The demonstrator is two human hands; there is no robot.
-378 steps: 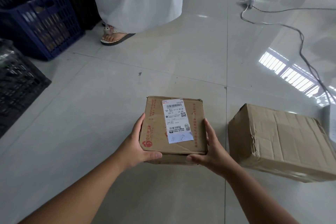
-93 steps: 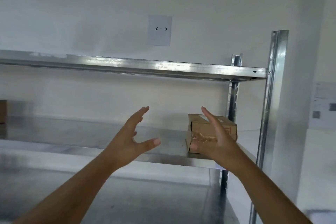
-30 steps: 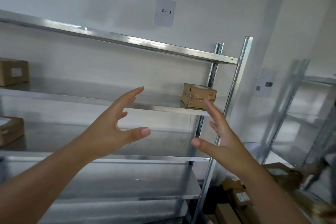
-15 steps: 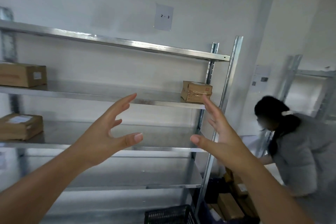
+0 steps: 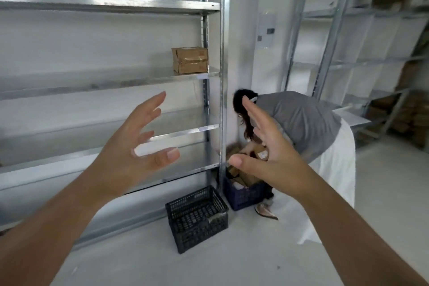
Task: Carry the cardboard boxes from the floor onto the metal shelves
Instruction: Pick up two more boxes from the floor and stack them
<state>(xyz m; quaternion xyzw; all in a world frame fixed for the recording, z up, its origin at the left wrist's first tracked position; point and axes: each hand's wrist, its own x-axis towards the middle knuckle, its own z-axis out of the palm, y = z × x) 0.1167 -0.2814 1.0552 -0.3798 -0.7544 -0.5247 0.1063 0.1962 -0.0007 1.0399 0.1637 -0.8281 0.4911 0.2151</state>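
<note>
A small taped cardboard box [image 5: 190,59] sits at the right end of a shelf in the metal rack [image 5: 224,76]. Both my hands are raised in front of me, well short of the rack and holding nothing. My left hand [image 5: 137,144] has its fingers spread. My right hand [image 5: 267,153] is also open, palm turned inward. More cardboard boxes [image 5: 246,169] fill a blue crate on the floor beside the rack's post, partly hidden by my right hand.
A person in a grey top [image 5: 299,123] bends over the blue crate [image 5: 241,195] right of the rack. A black plastic crate [image 5: 197,216] stands on the floor in front of the rack. A second metal rack [image 5: 334,37] with boxes lines the right wall.
My view has swung right and down, away from the shelf. The box stays on the shelf. The person at the blue crate is fully in view, and both my hands remain open.
</note>
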